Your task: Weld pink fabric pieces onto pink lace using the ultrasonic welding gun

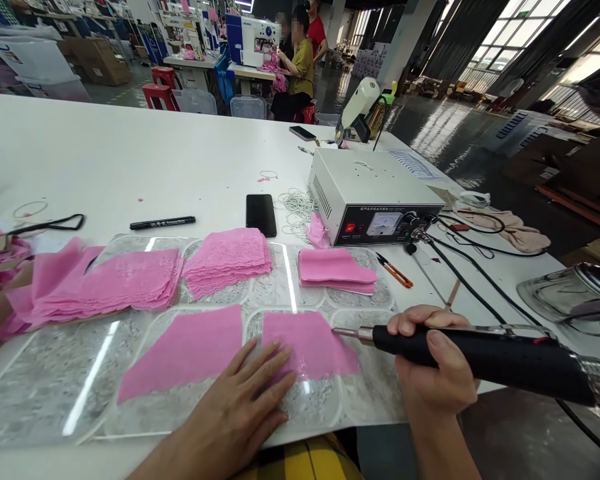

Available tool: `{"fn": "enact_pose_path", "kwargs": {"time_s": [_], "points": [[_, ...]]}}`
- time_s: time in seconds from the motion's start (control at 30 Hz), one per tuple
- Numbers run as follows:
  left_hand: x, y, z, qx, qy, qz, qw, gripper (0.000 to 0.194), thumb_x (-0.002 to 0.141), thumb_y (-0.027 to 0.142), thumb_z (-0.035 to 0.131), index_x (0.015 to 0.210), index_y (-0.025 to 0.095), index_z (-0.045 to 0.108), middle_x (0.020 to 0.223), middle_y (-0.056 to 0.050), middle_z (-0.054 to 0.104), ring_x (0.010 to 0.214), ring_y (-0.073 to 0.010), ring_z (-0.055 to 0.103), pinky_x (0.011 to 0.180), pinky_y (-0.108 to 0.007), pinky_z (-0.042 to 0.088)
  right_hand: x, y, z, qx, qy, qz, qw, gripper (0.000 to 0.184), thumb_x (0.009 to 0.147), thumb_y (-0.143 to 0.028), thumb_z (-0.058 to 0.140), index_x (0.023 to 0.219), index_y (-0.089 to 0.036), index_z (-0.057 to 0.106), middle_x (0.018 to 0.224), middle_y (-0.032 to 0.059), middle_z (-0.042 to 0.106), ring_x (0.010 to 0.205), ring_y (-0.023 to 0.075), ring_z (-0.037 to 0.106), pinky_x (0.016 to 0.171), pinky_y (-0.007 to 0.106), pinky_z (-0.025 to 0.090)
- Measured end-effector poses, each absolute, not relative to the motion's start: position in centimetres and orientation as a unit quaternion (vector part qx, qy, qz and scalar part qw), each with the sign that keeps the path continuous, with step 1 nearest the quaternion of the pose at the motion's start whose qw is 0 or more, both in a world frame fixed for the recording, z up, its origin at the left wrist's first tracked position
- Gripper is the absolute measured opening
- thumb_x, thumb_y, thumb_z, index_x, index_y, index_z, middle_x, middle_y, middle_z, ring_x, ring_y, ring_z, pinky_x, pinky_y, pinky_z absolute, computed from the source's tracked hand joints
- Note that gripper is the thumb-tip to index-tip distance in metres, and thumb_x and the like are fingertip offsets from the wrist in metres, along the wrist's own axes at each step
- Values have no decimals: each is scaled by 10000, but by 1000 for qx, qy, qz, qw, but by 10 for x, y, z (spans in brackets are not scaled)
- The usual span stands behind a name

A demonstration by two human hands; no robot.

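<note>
My right hand [435, 360] is closed round the black handle of a corded ultrasonic cutter [500, 360]. Its thin metal tip points left, at the slanted right edge of a pink fabric piece [300, 340]. My left hand [245, 400] lies flat with fingers spread, fingertips on that piece's left part. Left of it is a second pink fabric piece [195, 350] with a slanted side. Both lie on a glossy patterned clear mat [80, 380]. Behind them are a stack of pink lace pieces [227, 263], a folded pink stack [335, 270] and a larger pink pile [115, 283].
A grey control box [375, 193] with a meter stands at the back right, cables running from its front. Orange-handled thread snips [395, 270], a phone [261, 215], a black marker [163, 223] and a glass jar [575, 297] are around. People sit and stand near sewing machines [255, 40] beyond.
</note>
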State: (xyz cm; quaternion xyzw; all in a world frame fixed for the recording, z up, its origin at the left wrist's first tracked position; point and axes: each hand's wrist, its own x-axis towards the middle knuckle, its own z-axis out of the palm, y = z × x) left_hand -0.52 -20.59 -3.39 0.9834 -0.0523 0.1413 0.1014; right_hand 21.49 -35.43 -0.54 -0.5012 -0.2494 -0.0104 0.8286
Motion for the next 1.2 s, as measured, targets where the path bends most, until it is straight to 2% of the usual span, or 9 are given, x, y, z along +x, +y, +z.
{"fn": "enact_pose_path", "kwargs": {"time_s": [0.37,0.63,1.2], "points": [[-6,-204,-34,985,-65,145,69,398,950,273,530,1342,200,533,1453,-69,468,1391,-264,366,1146,-485,336,215,-376,5,-509,-196,-9,838,95,644,-217,565,733,-192,588,693,-7,542,524,105,497,466,290,470],[-6,-204,-36,983,-67,156,64,418,953,263,518,1363,183,513,1467,-79,449,1404,-269,340,1146,-482,331,216,-379,-2,-508,-227,8,831,83,705,-234,601,778,-196,609,722,-3,552,549,106,519,483,288,485],[-5,-202,-36,981,-75,172,43,393,948,300,530,1327,202,558,1505,-56,394,1435,-245,273,1197,-447,203,221,-398,4,-512,-204,-24,834,100,666,-243,609,747,-187,593,700,-5,538,530,101,495,463,281,463]]}}
